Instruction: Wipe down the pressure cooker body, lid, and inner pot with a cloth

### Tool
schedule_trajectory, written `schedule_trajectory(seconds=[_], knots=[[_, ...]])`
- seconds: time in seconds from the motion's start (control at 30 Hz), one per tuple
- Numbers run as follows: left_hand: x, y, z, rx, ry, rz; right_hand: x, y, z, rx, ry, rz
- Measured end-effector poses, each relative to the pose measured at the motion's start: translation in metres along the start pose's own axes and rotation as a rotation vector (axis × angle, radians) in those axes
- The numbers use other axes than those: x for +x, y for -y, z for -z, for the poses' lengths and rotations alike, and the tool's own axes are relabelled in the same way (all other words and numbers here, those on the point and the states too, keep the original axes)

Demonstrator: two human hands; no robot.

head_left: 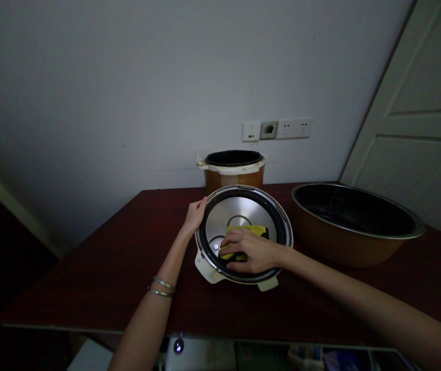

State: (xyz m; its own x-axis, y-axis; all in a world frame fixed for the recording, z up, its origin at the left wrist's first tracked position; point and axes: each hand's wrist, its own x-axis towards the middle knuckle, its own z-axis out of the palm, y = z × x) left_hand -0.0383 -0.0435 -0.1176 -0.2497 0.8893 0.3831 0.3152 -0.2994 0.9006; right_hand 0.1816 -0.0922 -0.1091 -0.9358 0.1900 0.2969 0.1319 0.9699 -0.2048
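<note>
A round metal lid with a black sealing ring and cream tabs is tilted up toward the camera, its inner side showing. My left hand grips the lid's upper left rim. My right hand presses a yellow and black cloth on the lower middle of the lid, its fingers curled over the cloth. Behind the lid stands a gold-brown cooker body with a cream rim and a dark inside.
At the right, a large brown pot with a black inside rests on the dark red table. Wall sockets are above the cooker body. Below the table's front edge, several items lie on a shelf.
</note>
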Motion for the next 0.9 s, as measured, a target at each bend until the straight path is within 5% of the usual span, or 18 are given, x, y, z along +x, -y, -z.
schedule_trajectory(seconds=[0.67,0.9], knots=[[-0.001,-0.002,-0.001,-0.012,-0.005,0.005,0.003,-0.012,-0.012,-0.096,-0.068,-0.099],[0.000,0.000,-0.001,-0.022,-0.009,0.010,0.011,-0.031,-0.004,0.050,-0.212,-0.227]])
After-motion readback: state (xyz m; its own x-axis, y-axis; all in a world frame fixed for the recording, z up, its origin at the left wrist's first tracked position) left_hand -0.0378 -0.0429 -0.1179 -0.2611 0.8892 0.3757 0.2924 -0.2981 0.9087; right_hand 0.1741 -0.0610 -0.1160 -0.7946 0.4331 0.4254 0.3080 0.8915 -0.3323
